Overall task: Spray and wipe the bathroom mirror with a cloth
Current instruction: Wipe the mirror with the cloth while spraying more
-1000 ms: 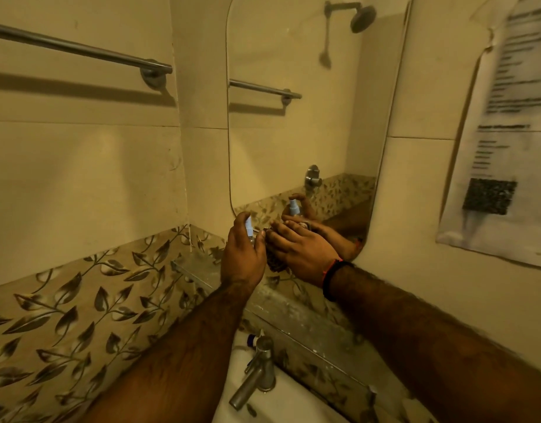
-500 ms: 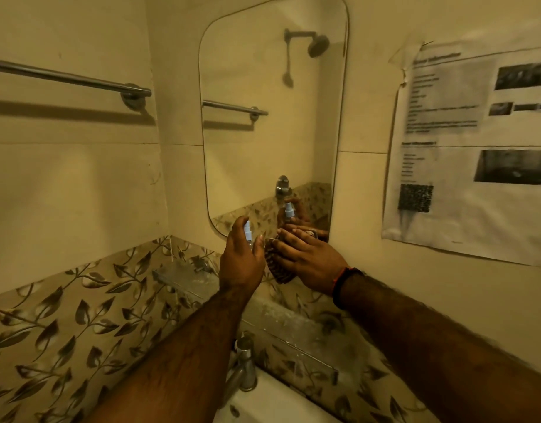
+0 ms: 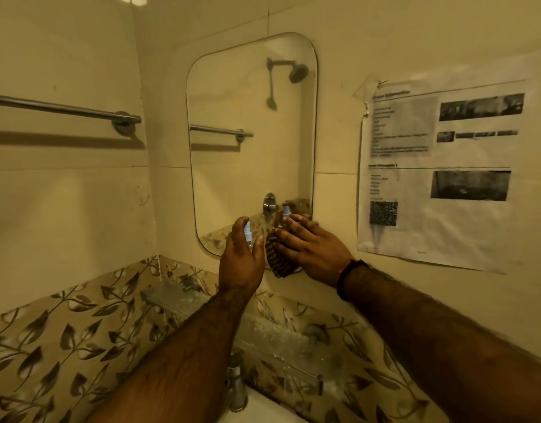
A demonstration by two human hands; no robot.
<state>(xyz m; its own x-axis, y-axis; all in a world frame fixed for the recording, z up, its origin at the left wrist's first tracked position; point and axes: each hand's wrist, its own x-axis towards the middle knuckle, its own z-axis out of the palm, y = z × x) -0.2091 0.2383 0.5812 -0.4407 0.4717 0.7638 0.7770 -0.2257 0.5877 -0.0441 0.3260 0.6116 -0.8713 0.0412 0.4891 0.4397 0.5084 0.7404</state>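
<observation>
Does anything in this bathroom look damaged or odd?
The paper notice right of the mirror has a torn, curling top-left corner and drip stains under its code square. The glass shelf below looks cloudy with residue.

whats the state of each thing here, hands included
left hand, curled round the spray bottle
right hand, flat fingers pressing the cloth
spray bottle, upright, finger on top
cloth, bunched against the mirror's lower edge
mirror, mounted upright on the wall
paper notice, stuck to wall, top left corner peeling

Print on the wall notice (image 3: pixel 440 178) is too blurred to read
</observation>
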